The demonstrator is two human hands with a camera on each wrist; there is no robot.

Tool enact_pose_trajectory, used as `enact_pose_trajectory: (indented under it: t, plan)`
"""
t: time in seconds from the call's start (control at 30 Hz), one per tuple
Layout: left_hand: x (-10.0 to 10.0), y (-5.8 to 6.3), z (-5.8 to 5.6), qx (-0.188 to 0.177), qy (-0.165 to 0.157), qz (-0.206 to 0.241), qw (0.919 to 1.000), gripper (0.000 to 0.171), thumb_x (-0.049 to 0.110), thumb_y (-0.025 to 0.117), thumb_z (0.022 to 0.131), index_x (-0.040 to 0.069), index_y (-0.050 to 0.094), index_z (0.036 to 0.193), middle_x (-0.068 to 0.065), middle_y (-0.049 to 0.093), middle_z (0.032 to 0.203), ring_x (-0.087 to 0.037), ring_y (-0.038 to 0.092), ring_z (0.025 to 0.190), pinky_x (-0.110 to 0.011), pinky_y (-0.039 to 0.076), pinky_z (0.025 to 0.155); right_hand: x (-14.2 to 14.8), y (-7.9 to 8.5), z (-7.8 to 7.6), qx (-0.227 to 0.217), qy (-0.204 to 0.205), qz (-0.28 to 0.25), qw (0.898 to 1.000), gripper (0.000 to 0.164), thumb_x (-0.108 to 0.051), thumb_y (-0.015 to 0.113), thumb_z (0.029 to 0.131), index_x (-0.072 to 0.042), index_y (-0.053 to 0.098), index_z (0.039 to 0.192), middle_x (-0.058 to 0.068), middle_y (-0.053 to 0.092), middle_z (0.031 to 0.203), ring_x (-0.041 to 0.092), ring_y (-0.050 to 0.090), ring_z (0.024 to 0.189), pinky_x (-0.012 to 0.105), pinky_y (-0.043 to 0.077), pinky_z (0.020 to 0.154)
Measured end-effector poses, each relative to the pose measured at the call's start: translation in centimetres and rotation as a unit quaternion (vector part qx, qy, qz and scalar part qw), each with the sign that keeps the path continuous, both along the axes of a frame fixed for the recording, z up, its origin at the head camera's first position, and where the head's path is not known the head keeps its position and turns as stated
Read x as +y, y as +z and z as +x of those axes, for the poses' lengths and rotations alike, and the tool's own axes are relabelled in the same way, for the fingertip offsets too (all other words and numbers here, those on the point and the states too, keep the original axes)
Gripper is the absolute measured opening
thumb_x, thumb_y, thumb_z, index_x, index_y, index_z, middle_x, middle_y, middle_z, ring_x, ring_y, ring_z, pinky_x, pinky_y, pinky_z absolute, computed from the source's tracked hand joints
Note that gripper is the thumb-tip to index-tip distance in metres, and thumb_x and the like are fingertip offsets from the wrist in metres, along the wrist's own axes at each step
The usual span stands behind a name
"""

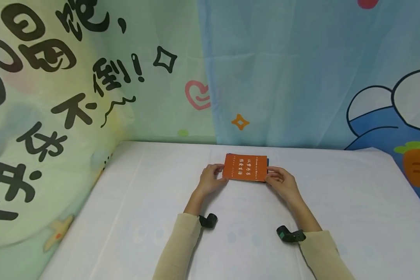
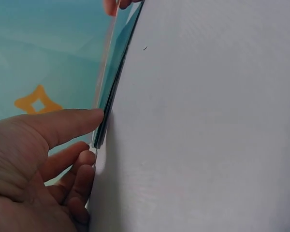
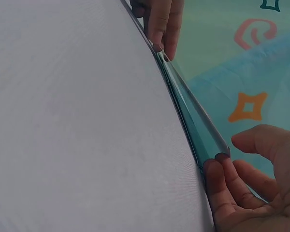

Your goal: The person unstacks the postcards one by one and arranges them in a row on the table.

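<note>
An orange notebook (image 1: 245, 168) with white lettering lies toward the back of the white table. A blue edge (image 1: 268, 161) peeks out beneath it on the right. My left hand (image 1: 210, 181) holds the left end, its thumb at the near corner. At the opposite end my right hand (image 1: 285, 186) grips the edge between thumb and fingers. In the right wrist view the notebook's upper pale edge (image 3: 198, 106) rises from the dark layers under it, the gap widest at my right hand. Dark thin layers (image 2: 111, 96) show by my left thumb.
White cloth covers the table (image 1: 245, 249). Behind it hangs a printed backdrop (image 1: 283, 77), with another patterned panel (image 1: 73, 155) along the left side. A black camera (image 1: 208, 221) sits at my left wrist and another camera (image 1: 290, 235) at my right.
</note>
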State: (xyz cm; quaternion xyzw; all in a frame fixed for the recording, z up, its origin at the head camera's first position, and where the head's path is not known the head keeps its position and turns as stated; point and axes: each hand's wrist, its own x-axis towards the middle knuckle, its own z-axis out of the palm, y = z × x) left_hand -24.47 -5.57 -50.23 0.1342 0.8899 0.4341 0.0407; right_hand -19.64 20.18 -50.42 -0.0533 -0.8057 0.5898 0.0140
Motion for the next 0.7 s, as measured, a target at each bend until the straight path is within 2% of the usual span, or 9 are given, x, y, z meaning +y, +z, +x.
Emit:
enact_pose_trajectory:
  t: [0.13, 0.33, 0.53, 0.7]
  plan:
    - [0.0, -0.1, 0.1, -0.005, 0.0, 0.041, 0.9991, 0.049, 0.006, 0.075, 0.081, -0.002, 0.059, 0.127, -0.014, 0.064, 0.104, -0.023, 0.054, 0.095, -0.032, 0.043, 0.086, -0.1, 0.1, 0.1, 0.013, 0.002, -0.027, 1.0, 0.042, -0.008, 0.062, 0.09, 0.007, 0.053, 0.128, 0.006, 0.066, 0.093, 0.0, 0.061, 0.073, 0.014, 0.05, 0.067]
    - [0.0, -0.1, 0.5, -0.01, -0.003, 0.099, 0.995, 0.051, -0.001, 0.076, 0.079, -0.004, 0.057, 0.126, -0.016, 0.065, 0.104, -0.02, 0.056, 0.089, -0.027, 0.045, 0.08, 0.3, 0.0, 0.2, 0.001, 0.019, -0.038, 0.999, 0.044, -0.002, 0.059, 0.092, 0.011, 0.046, 0.131, 0.019, 0.064, 0.1, 0.001, 0.062, 0.07, 0.018, 0.052, 0.067]
    - [0.2, 0.4, 1.2, -0.02, -0.006, 0.129, 0.9915, 0.054, -0.007, 0.074, 0.078, -0.004, 0.054, 0.128, -0.02, 0.063, 0.111, -0.029, 0.064, 0.094, -0.028, 0.05, 0.078, 0.4, 0.1, 0.6, -0.003, 0.022, -0.049, 0.999, 0.044, 0.005, 0.058, 0.091, 0.012, 0.042, 0.132, 0.028, 0.06, 0.107, 0.002, 0.062, 0.071, 0.02, 0.053, 0.067]
    - [0.4, 1.0, 1.6, -0.014, -0.009, 0.129, 0.9914, 0.054, -0.007, 0.073, 0.079, -0.002, 0.054, 0.13, -0.019, 0.063, 0.108, -0.026, 0.063, 0.089, -0.023, 0.049, 0.073, 0.7, 0.4, 0.9, 0.005, 0.026, -0.053, 0.998, 0.05, 0.005, 0.058, 0.092, 0.009, 0.039, 0.138, 0.029, 0.058, 0.108, 0.001, 0.061, 0.073, 0.021, 0.054, 0.066]
